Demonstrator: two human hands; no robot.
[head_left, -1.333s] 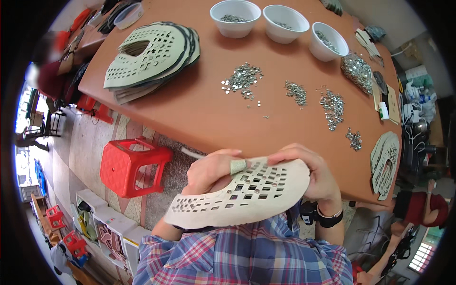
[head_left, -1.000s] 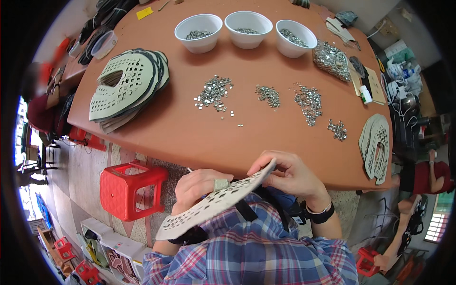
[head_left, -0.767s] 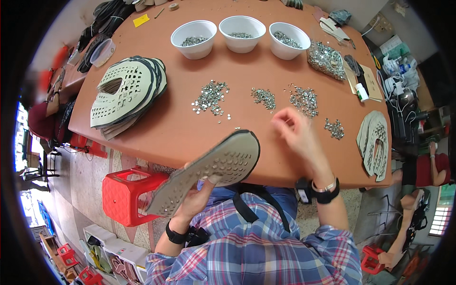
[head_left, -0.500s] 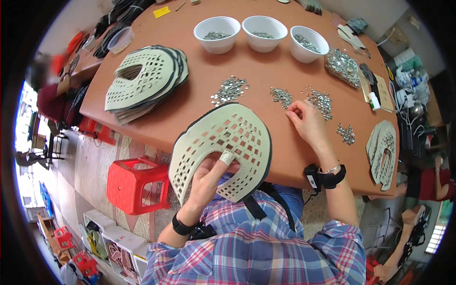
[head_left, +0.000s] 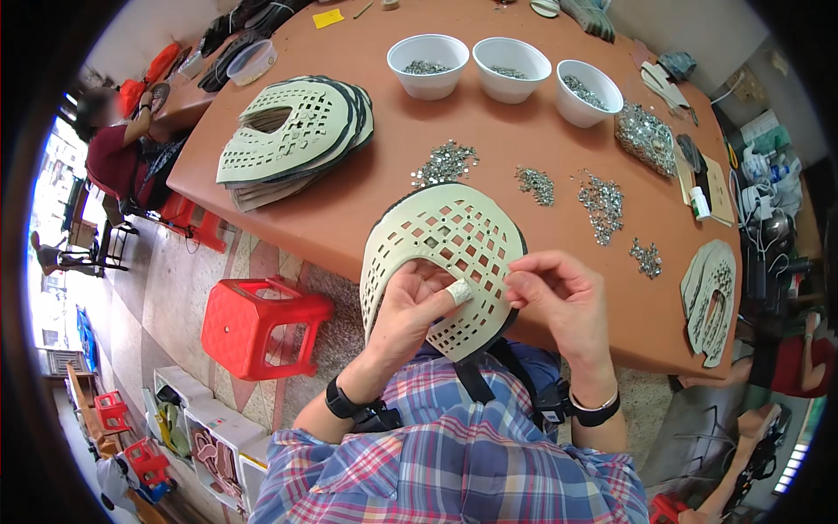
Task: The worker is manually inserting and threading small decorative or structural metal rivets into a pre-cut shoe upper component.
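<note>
A cream shoe upper [head_left: 390, 229] with rows of square cut-outs and a dark edge is tilted up in front of me at the table's near edge. My left hand [head_left: 403, 316] grips it through its curved middle opening, with the thumb, wrapped in white tape, on the face. At the upper's right edge, my right hand [head_left: 567, 306] has thumb and forefinger pinched together; whatever is between them is too small to make out. Beyond the upper lie loose piles of small silvery studs [head_left: 447, 162], a smaller pile [head_left: 535, 185] and a longer one [head_left: 601, 208].
Three white bowls [head_left: 428, 80] of studs stand at the back, beside a clear bag of studs [head_left: 646, 140]. Stacked uppers [head_left: 292, 131] lie left; more studded uppers [head_left: 709, 301] lie right. A red stool [head_left: 240, 330] stands left of me. A person [head_left: 118, 162] sits far left.
My right hand has come from the stud piles back toward me, to the upper's right edge. The left hand and upper have shifted slightly right in view.
</note>
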